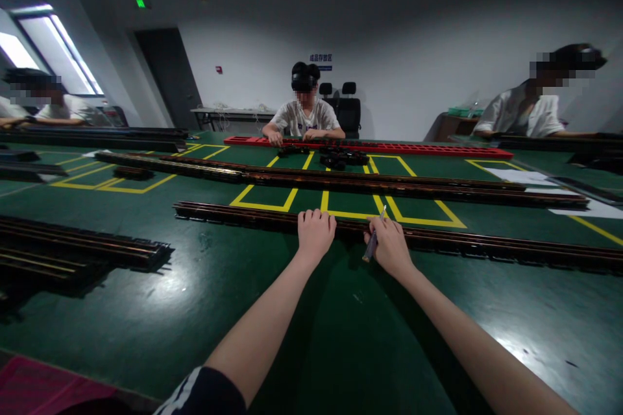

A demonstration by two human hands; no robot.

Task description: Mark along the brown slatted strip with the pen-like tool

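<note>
A long dark rail (487,248) lies across the green table (204,311) in front of me. My left hand (315,233) rests on the rail with its fingers curled over the near edge. Just to its right, my right hand (388,246) is closed around a thin pen-like tool (374,241), tip pointing up and away toward the rail.
More dark rails (341,178) lie farther back, and a stack of them (73,253) sits at the left. A red rail (389,148) and small black parts (343,157) lie before a person seated opposite. Other people sit at far left and right. Yellow tape marks boxes.
</note>
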